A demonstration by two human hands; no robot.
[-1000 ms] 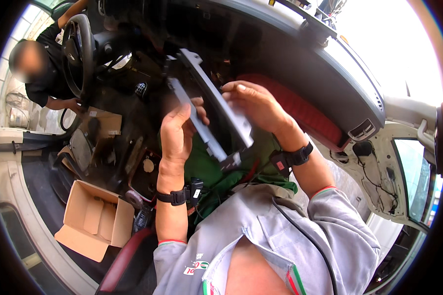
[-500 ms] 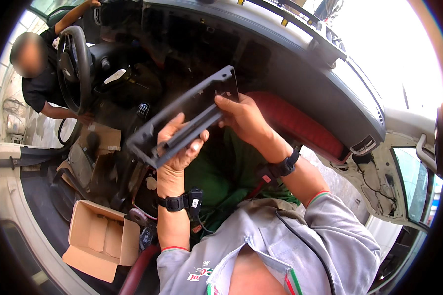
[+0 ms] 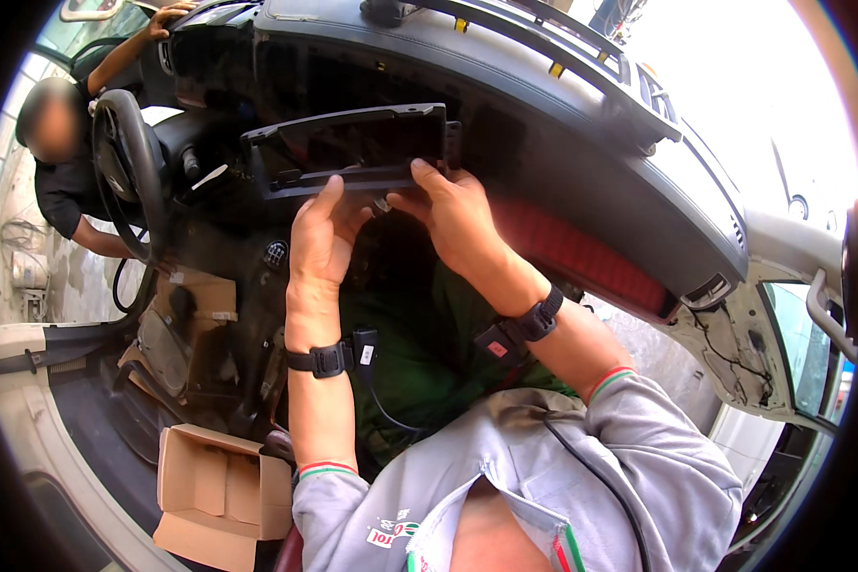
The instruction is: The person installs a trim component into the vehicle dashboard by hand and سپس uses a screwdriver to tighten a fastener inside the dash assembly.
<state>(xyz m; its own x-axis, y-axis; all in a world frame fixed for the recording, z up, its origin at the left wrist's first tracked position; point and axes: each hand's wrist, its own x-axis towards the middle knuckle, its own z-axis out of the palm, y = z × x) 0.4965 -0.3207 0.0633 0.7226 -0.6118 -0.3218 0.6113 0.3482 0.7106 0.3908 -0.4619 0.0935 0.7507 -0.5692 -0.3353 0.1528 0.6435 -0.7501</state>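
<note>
A dark plastic dashboard trim frame [image 3: 353, 115], roughly rectangular with a large opening, is raised in front of the dashboard. My left hand [image 3: 320, 238] grips its lower rail, thumb lying on the rail and fingers curled beneath. Close to its lower right corner, my right hand [image 3: 459, 217] pinches the same rail with the thumb on top. Between the two hands, a small shiny piece shows near my fingertips; its kind is too small to tell. Both wrists wear black straps with small boxes.
The dashboard [image 3: 582, 124] curves across the far side. At left are a steering wheel [image 3: 149, 181] and a person in black [image 3: 62, 195], one hand on the dashboard. An open cardboard box [image 3: 200, 541] lies lower left, near the gear knob [image 3: 275, 254]. A red panel [image 3: 572, 253] sits at right.
The trim frame has turned from a steep slant to nearly level and moved away from me toward the dashboard, both hands going with it. The other person's upper hand has shifted slightly left.
</note>
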